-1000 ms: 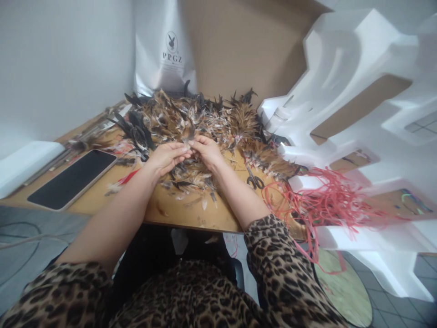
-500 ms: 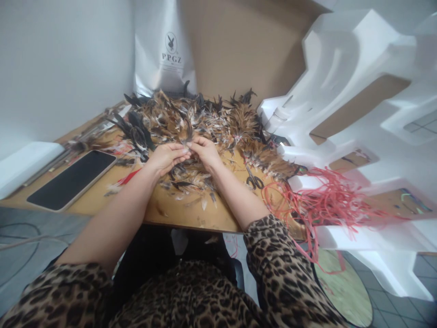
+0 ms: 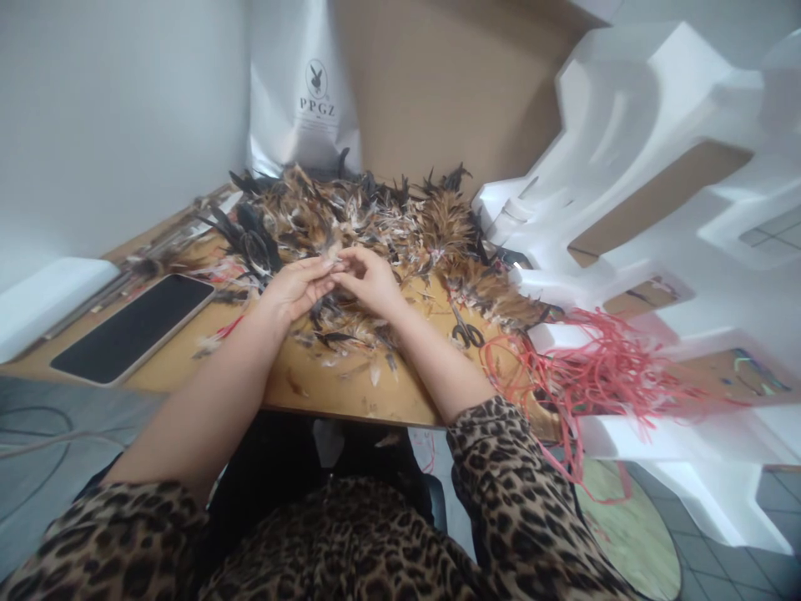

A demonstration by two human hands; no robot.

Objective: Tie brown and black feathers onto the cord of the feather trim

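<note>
My left hand (image 3: 293,290) is closed, thumb and index finger pinched on a small pale brown feather (image 3: 333,247); its other fingers curl below. Against it, my right hand (image 3: 370,282) pinches at the feather's base, the fingertips of both hands nearly touching. The exact spot between the fingertips is partly hidden. Just behind the hands spreads a big heap of brown feathers (image 3: 300,209). A clump of black feathers (image 3: 254,238) lies left of the heap, near my left hand. Loose feathers (image 3: 350,334) are strewn on the wooden table (image 3: 338,391) under my wrists.
Scissors (image 3: 466,330) lie right of my right forearm. Tangled red strings (image 3: 601,367) hang over the table's right edge, beside white foam pieces (image 3: 676,209). A phone (image 3: 134,327) rests at the left. A silver bag (image 3: 300,92) and cardboard (image 3: 450,92) stand behind.
Both hands have shifted slightly left, still pinched together. The feather between them has moved left with them, and my right fingers are more bent.
</note>
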